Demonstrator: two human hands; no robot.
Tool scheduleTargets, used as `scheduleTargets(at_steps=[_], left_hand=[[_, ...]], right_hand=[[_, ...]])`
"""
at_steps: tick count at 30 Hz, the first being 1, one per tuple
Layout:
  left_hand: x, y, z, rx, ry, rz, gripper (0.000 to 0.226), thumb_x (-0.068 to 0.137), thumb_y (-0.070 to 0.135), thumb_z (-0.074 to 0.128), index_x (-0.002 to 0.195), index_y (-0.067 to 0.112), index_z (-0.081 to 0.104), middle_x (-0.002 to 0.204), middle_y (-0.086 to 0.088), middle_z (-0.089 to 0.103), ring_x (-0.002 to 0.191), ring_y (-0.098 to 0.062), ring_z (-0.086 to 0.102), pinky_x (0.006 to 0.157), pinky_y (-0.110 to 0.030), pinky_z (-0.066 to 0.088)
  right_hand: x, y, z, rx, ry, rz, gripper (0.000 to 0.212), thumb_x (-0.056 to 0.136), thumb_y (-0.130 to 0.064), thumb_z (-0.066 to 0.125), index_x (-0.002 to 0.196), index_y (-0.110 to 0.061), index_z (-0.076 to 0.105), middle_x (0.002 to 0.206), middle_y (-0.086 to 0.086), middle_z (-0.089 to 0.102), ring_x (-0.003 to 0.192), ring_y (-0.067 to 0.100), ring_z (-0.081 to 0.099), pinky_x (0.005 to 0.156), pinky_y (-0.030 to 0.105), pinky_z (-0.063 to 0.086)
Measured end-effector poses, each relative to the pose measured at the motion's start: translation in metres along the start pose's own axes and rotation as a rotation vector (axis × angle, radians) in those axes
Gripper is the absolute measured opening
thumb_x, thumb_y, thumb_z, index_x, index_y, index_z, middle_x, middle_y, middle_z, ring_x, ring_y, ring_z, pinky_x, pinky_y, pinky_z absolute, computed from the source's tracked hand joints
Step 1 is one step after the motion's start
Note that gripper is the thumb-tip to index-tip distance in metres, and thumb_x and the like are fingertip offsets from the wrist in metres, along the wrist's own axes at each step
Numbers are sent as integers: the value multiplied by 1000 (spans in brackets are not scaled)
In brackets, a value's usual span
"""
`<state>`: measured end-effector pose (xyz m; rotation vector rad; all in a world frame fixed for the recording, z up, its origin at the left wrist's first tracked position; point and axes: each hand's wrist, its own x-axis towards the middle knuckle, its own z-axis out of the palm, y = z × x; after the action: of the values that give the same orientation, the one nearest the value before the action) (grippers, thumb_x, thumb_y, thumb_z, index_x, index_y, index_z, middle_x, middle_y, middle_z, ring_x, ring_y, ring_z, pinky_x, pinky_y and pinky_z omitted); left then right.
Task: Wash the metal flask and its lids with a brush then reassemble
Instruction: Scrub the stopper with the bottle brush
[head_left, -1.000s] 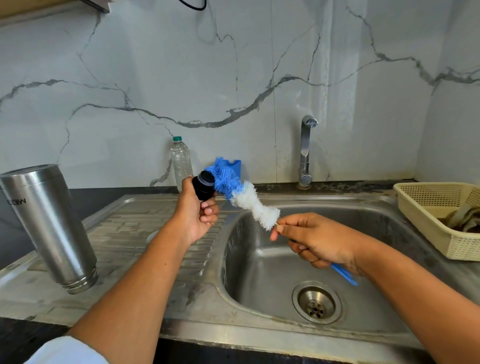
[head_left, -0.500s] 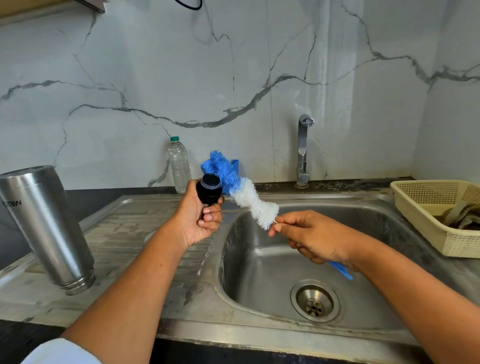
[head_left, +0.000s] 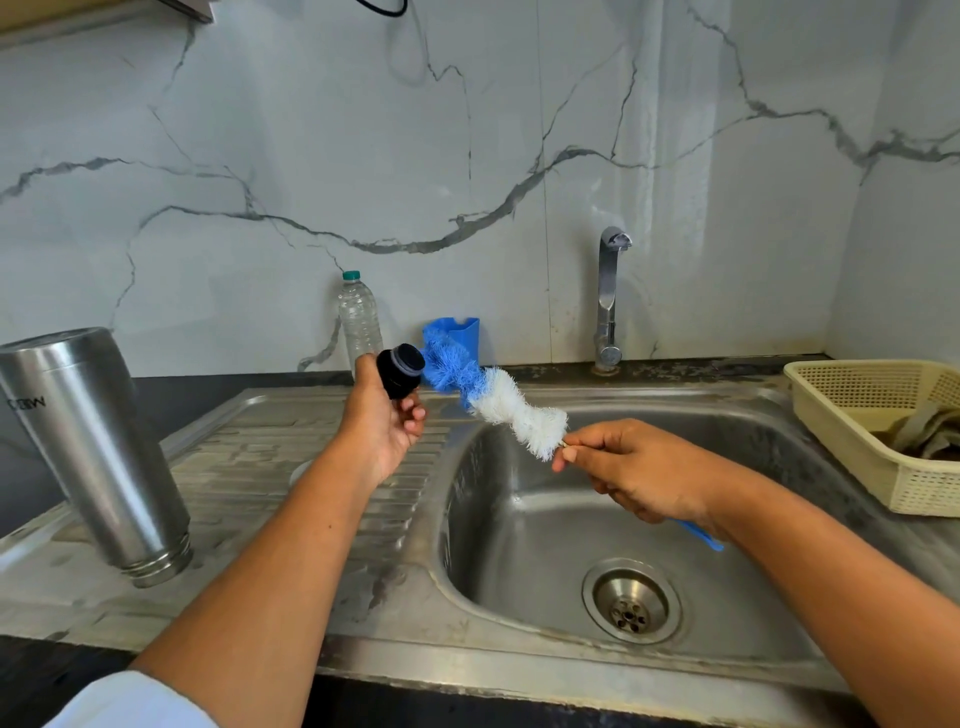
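We hold the small black round lid with a grey ring up over the ribbed draining board, beside the basin's left edge, in our left hand. Its fingers curl under the lid and pinch it against the thumb, so the lid's face tilts towards the brush. The long bottle brush with blue and white bristles lies slanted, its blue tip touching the lid; we judge the lid is being scrubbed. Our right hand pinches the stem just below the white bristles, the other fingers curled round the handle. Such a close grip probably steadies the tip.

The tall stainless steel flask stands mouth down on the draining board, well apart to the left, presumably to drain. Its lean may be only the wide lens.

Most of the brush handle is hidden in our right hand, with only a blue end showing. The flask's inside cannot be seen. A pale round shape behind our left forearm is too hidden to name, so we cannot place a second lid. We make out no water under the chrome tap above the steel sink. A blue plastic holder is half covered by bristles, beside a clear plastic bottle with a green cap on the dark table. The frame's right edge cuts the cream perforated basket
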<state>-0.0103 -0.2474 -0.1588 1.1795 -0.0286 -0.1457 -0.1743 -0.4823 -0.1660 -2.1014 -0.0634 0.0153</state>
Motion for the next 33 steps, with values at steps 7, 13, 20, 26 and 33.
scheduleTargets(at_steps=[7, 13, 20, 26, 33], left_hand=[[5, -1, -1, -123, 43, 66, 41, 106, 42, 52, 121, 5, 59, 101, -17, 67, 84, -19, 66, 68, -26, 57], [9, 0, -2, -194, 11, 120, 39, 102, 24, 65, 132, 1, 58, 124, -20, 69, 107, -25, 72, 79, -28, 62], [8, -2, -5, -89, -92, 215, 26, 98, 16, 69, 120, 6, 61, 123, -16, 72, 109, -24, 74, 90, -29, 61], [7, -3, -8, 21, -111, 263, 31, 95, 6, 70, 122, 13, 57, 127, -16, 68, 113, -24, 72, 99, -33, 57], [10, -7, -11, 386, -51, 445, 41, 90, 5, 78, 111, 31, 54, 121, -2, 66, 114, -22, 67, 104, -46, 54]], right_hand=[[7, 6, 5, 25, 149, 44, 33, 107, -29, 43, 96, -27, 74, 59, -2, 44, 38, 4, 34, 48, 27, 18], [5, 6, 2, -122, 199, -44, 29, 107, -31, 46, 107, -40, 73, 49, -20, 52, 44, -5, 46, 52, 16, 31], [9, 12, 1, -238, 167, -101, 27, 107, -33, 47, 110, -42, 73, 63, -8, 47, 54, 2, 41, 58, 18, 36], [10, 16, 0, -268, 149, -82, 27, 107, -33, 47, 109, -41, 73, 74, 1, 58, 67, 6, 49, 70, 26, 43], [11, 17, 0, -264, 168, -80, 27, 108, -32, 47, 106, -40, 73, 61, -13, 49, 56, 0, 45, 60, 17, 38]])
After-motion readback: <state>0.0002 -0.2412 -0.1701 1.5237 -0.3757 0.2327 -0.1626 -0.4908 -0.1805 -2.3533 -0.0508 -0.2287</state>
